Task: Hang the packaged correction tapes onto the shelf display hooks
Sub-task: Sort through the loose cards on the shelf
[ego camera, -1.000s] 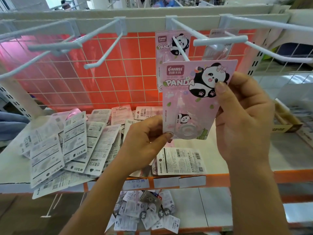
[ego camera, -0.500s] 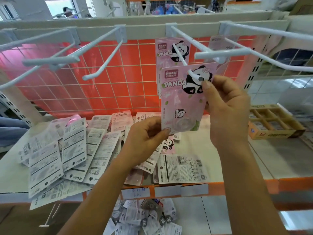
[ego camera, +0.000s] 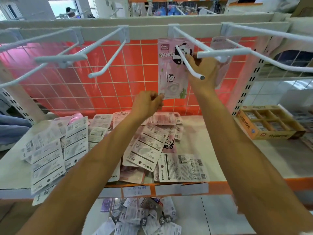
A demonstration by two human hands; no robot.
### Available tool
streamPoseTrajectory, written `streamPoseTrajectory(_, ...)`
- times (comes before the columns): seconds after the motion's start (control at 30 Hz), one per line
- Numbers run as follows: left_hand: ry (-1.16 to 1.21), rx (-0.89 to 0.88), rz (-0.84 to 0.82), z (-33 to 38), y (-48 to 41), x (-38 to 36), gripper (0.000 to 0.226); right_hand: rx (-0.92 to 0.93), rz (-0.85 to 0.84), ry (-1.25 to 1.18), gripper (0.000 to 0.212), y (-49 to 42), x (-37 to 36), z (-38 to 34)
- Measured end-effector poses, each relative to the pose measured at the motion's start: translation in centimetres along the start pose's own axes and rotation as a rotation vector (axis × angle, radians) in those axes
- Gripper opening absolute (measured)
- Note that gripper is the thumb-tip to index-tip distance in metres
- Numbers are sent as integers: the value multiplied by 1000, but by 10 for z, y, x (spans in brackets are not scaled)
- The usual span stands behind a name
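While both hands are up at the white hook (ego camera: pixel 187 63), the panda correction tape pack (ego camera: pixel 170 72) hangs on it near the orange grid panel (ego camera: pixel 67 65). The left hand (ego camera: pixel 149 104) pinches its bottom corner and the right hand (ego camera: pixel 204 70) grips its upper edge. Loose packs (ego camera: pixel 149 141) cover the grey shelf (ego camera: pixel 245 160) from the left edge to the middle, and a cardboard box (ego camera: pixel 271 123) sits at its right edge.

Orange panel (ego camera: pixel 67 68) behind white wire grid (ego camera: pixel 109 72). Below, pale shelf (ego camera: pixel 288 160) with orange front edge and paper labels (ego camera: pixel 137 192). Pale floor tiles (ego camera: pixel 279 92) at right. Bright window (ego camera: pixel 57 5) far upper left; more racks (ego camera: pixel 169 7) beyond, blurred. Soft, even light.
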State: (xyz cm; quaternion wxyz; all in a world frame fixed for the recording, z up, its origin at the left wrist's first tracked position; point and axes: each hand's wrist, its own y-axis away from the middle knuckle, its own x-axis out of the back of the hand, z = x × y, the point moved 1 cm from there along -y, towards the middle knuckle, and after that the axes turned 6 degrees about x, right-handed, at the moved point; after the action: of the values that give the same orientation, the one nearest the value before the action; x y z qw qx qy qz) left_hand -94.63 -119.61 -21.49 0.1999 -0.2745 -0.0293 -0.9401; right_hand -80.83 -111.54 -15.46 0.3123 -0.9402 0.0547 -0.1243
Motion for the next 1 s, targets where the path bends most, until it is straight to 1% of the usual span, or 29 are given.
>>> streamPoseTrajectory(0.07, -2, -5, 27, 1, -1, 1, 27, -5, 5, 18, 20, -1, -1, 0)
streamPoseTrajectory(0.17, -48, -15, 71, -3, 5, -1, 25, -27, 14, 8, 11, 9, 2, 2)
streamPoseTrajectory(0.23, -173, -16, 61, -8, 16, -7, 21, -51, -14, 30, 16, 27, 9, 5)
streamPoseTrajectory(0.3, -342, -56, 65, -16, 33, -14, 29, -102, -68, 76, 19, 52, 18, 9)
streamPoseTrajectory(0.37, -432, -117, 43, -22, 55, -22, 35, -175, -176, 127, 25, 78, 23, 20)
streamPoseTrajectory(0.47, -617, -195, -34, -33, 84, -32, 40, -258, -426, 240, 34, 118, 25, 33)
streamPoseTrajectory(0.57, -789, -260, -94, -45, 102, -39, 39, -265, -673, 350, 42, 155, 29, 35)
streamPoseTrajectory(0.63, -854, -300, -108, -52, 112, -43, 38, -259, -792, 392, 45, 172, 32, 34)
streamPoseTrajectory(0.73, -941, -315, -153, -61, 129, -46, 40, -228, -913, 427, 51, 190, 38, 33)
streamPoseTrajectory(0.87, -994, -304, -142, -73, 144, -48, 52, -140, -1036, 393, 61, 202, 48, 33)
streamPoseTrajectory(0.93, -986, -302, -143, -76, 149, -49, 56, -110, -1120, 385, 71, 208, 49, 38)
streamPoseTrajectory(1.0, -990, -306, -133, -79, 152, -50, 51, -111, -1195, 450, 85, 214, 48, 46)
